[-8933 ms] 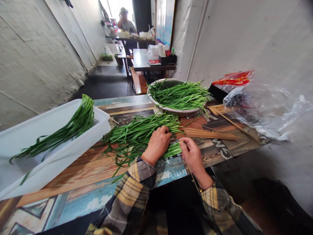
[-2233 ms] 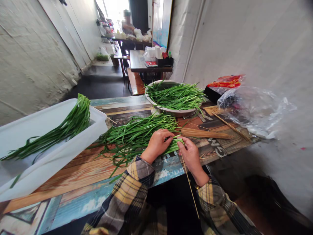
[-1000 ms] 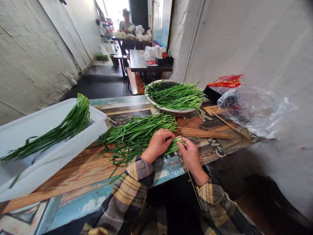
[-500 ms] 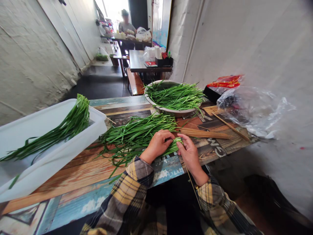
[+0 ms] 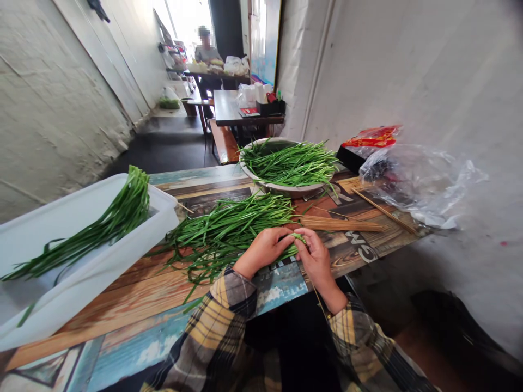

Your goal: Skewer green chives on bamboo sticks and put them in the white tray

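My left hand (image 5: 267, 247) is closed on the pale ends of a small bunch of garlic chives (image 5: 291, 251). Facing it, my right hand (image 5: 316, 258) pinches the same ends, and the fingertips of both hands nearly meet. A thin skewer (image 5: 319, 300) runs down from under my right hand towards the right sleeve. Just beyond my left hand lies a loose pile of chives (image 5: 232, 218) on the wood-patterned table (image 5: 151, 296). A bundle of bamboo skewers (image 5: 343, 223) rests past my right hand.
A white plastic tub (image 5: 93, 288) on the left holds more chives. Behind the pile stands a bowl (image 5: 269, 188) heaped with chives. Clear plastic bags (image 5: 420, 179) lie at the right by the wall. A person (image 5: 207, 51) is at a far table.
Both hands have drawn closer together over the chive ends, and my left fingers now cover more of them. The view has shifted slightly.
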The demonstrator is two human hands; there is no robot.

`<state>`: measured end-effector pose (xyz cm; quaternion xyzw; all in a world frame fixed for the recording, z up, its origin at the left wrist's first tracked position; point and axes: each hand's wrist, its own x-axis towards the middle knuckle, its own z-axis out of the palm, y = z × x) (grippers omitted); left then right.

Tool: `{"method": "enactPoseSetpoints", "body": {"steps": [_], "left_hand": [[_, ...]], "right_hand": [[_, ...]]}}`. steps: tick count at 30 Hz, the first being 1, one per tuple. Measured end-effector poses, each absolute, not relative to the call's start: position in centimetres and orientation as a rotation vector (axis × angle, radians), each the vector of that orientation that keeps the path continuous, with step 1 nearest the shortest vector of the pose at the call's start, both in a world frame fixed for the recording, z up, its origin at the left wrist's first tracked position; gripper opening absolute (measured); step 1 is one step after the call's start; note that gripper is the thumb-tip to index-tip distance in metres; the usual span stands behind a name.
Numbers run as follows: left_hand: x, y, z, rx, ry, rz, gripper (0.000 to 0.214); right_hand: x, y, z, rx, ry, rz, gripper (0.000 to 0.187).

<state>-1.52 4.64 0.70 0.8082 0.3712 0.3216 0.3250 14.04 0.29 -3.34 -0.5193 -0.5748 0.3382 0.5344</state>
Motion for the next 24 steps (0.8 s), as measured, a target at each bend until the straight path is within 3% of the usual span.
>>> {"method": "enactPoseSetpoints", "body": {"steps": [11,16,24], "left_hand": [[-2.0,5.1,1.4,1.955,1.058,0.859,0.032],[-2.1,5.1,1.6,1.922,1.070,0.896,0.031],[-2.0,5.0,1.3,1.992,1.060,0.817,0.040]], "right_hand": [[14.8,-0.7,-2.7,-1.186,-1.333,1.030,0.049],[15.6,-1.5,-2.8,-1.332,-1.536,0.989,0.034],[15.0,-1.7,-2.7,-1.352,-1.650,0.728,0.032]]}}
